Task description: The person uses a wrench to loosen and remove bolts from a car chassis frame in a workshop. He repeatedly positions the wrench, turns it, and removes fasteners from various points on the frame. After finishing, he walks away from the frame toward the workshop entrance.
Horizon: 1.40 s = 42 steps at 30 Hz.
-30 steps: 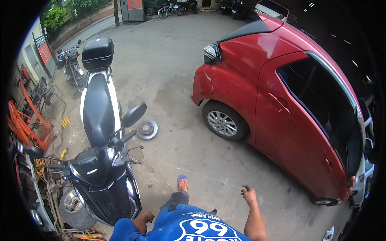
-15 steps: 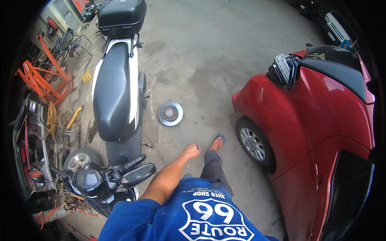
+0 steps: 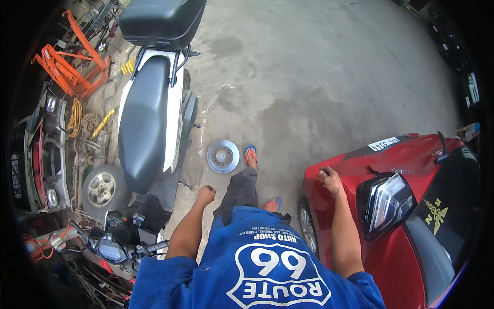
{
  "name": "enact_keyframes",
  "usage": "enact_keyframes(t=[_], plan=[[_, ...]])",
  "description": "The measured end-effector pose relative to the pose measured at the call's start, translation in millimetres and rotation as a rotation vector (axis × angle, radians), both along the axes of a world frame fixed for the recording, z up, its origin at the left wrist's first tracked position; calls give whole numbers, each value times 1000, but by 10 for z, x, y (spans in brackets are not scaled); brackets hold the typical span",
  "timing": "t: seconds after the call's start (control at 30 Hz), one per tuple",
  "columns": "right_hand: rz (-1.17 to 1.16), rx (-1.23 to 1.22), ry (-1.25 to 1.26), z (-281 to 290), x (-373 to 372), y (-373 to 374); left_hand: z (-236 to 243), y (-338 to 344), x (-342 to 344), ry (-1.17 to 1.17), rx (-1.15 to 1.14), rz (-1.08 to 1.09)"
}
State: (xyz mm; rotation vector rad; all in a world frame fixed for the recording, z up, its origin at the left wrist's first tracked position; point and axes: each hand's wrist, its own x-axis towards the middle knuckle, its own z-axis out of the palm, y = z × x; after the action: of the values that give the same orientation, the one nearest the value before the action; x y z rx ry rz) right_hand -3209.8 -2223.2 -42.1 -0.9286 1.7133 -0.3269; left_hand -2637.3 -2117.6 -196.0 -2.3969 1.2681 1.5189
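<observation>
Both my arms reach forward over the concrete floor as I stand between a parked motor scooter and a red car. My left hand (image 3: 206, 194) is closed in a loose fist beside my leg, close to the scooter, with nothing seen in it. Over the corner of the red car (image 3: 334, 206), my right hand (image 3: 330, 181) has curled fingers and no visible object. Just beyond it, a car light unit (image 3: 386, 203) with a clear lens and black housing rests on the red bodywork. A metal brake disc (image 3: 223, 156) lies flat on the floor by my forward foot.
The scooter (image 3: 149, 118), with a black top box (image 3: 162, 23), stands along my left. Past it are an orange shop crane (image 3: 72, 72), a loose wheel (image 3: 103, 190), a coiled yellow hose (image 3: 75, 118) and car body parts. The red car borders my right side.
I have stepped forward and turned right, so the disc is nearer my feet and the light unit nearer me. My right arm has come into view; my left hand has swung back.
</observation>
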Motion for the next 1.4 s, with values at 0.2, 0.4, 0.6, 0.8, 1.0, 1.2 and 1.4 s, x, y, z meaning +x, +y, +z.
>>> enact_keyframes(t=[0.2, 0.4, 0.6, 0.8, 1.0, 1.2, 1.4], plan=[[-95, 79, 24, 88, 58, -1382, 87, -563, -60, 141, 692, -127], [-184, 528, 14, -409, -175, -1663, 484, -2996, -345, 103, 343, -240], [8, 748, -59, -805, -534, -2787, 816, -5722, -660, 123, -60, 197], [16, 581, 68, -715, -1176, -5978, 1257, -7296, -901, 134, -49, 335], [102, -70, 208, -434, -1108, -9891, 819, -7714, -934, 124, 44, 593], [324, -293, 176, -40, -63, -12366, 694, -8468, -1075, 371, 626, 430], [284, 97, 18, -292, 452, -12724, 708, -10813, -474, 320, 567, 435]])
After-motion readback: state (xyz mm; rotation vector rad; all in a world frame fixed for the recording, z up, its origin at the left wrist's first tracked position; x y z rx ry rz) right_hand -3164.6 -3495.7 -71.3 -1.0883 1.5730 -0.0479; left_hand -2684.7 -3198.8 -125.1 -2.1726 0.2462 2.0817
